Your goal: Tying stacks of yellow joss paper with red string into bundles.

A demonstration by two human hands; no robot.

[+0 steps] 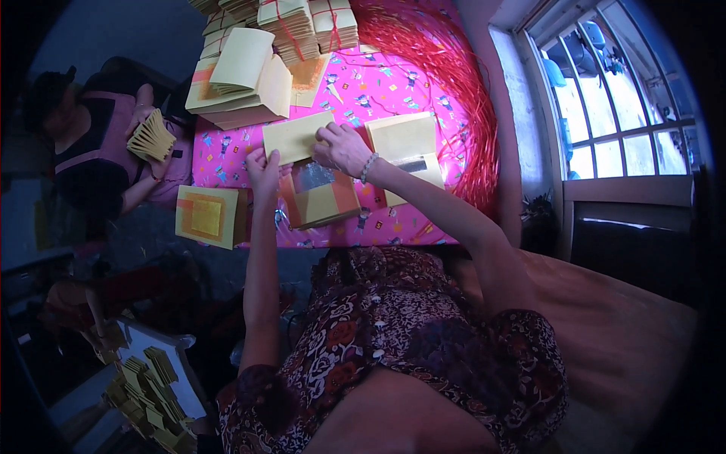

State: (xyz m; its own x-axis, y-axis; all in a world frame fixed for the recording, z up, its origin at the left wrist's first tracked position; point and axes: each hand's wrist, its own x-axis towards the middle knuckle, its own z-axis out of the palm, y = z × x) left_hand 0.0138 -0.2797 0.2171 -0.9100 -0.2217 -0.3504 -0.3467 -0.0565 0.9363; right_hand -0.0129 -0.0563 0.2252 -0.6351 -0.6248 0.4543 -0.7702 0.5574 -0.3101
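Note:
A pale yellow folded sheet of paper [295,136] is held between my hands over the table. At its lower left corner my left hand [265,170] is closed, thumb and fingers pinching the edge. My right hand [344,149], wearing a bead bracelet, has its fingers curled onto the sheet's right end. Just below lies a stack of yellow paper with an orange patch and a silver square [319,181], partly covered by my right hand. To the right, more yellow sheets [402,134] overlap a piece with a dark silver strip [414,166].
The pink patterned tablecloth [382,83] carries a tall paper stack [253,98], bundles tied with red string [291,30] and a heap of red strands [461,83]. A gold-squared stack [208,214] stands front left. A co-worker's hand [141,113] fans papers; folded papers [155,378] fill a lower-left tray.

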